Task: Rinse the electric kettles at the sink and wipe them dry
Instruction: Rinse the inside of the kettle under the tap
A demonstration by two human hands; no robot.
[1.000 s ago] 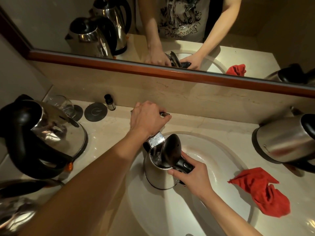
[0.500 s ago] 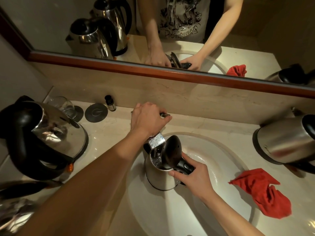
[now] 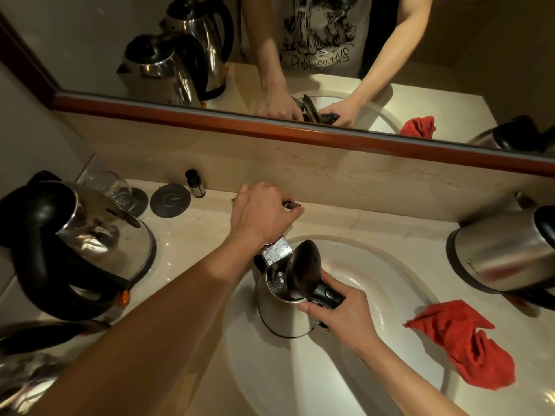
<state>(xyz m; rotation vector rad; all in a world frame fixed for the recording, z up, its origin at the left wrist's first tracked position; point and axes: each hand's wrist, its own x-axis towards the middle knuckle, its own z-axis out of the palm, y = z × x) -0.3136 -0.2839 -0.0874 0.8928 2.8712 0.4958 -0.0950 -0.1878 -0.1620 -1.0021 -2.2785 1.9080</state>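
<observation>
Left hand (image 3: pixel 264 214) curled over faucet handle (image 3: pixel 290 204), mostly hidden; right hand (image 3: pixel 342 313) grips kettle (image 3: pixel 279 310) handle, partly covered.

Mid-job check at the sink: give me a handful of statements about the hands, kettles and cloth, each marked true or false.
1. The kettle in the basin has its lid open. True.
2. The right hand holds the red cloth. False: it grips the black handle of the kettle in the basin; the cloth lies on the counter, right of the sink.
3. The left hand is on the tap handle. True.
4. Water runs from the spout into the kettle. True.
5. The kettle on the far right stands upright. False: it lies tilted on its side.
6. The drinking glass sits inside the sink. False: it is on the counter at back left.
</observation>
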